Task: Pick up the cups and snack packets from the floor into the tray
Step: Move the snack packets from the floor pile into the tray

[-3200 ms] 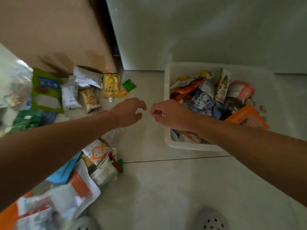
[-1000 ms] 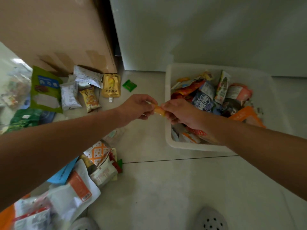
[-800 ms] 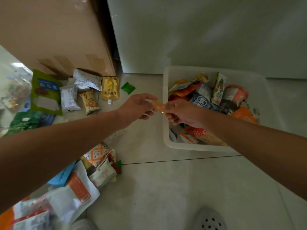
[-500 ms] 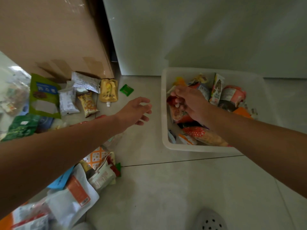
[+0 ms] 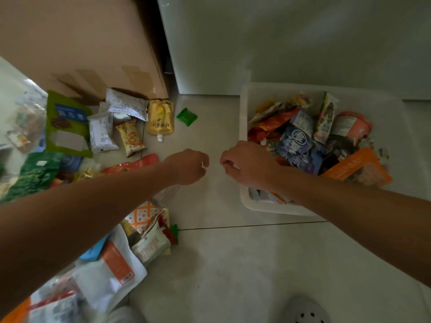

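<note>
Two hands hang low over the floor (image 5: 233,264) between the heap of snacks and the tray (image 5: 243,127). The left hand (image 5: 189,167) is curled loosely, and a tiny white scrap shows at its fingertips; whether it is pinching that or simply half-closed I cannot tell. The right hand (image 5: 248,165) is also curled and seems to hold nothing, hovering just beside the tray's near wall. Plenty of packets already fill the tray, yet many lie on the floor to the left: a yellow spout pouch (image 5: 161,121), a small green packet (image 5: 187,116), and a red packet (image 5: 130,165) just beside the left forearm. This looks like the pause between loads. Next, I'd judge, one hand must open, reach left to the nearest packet and carry it across.
</note>
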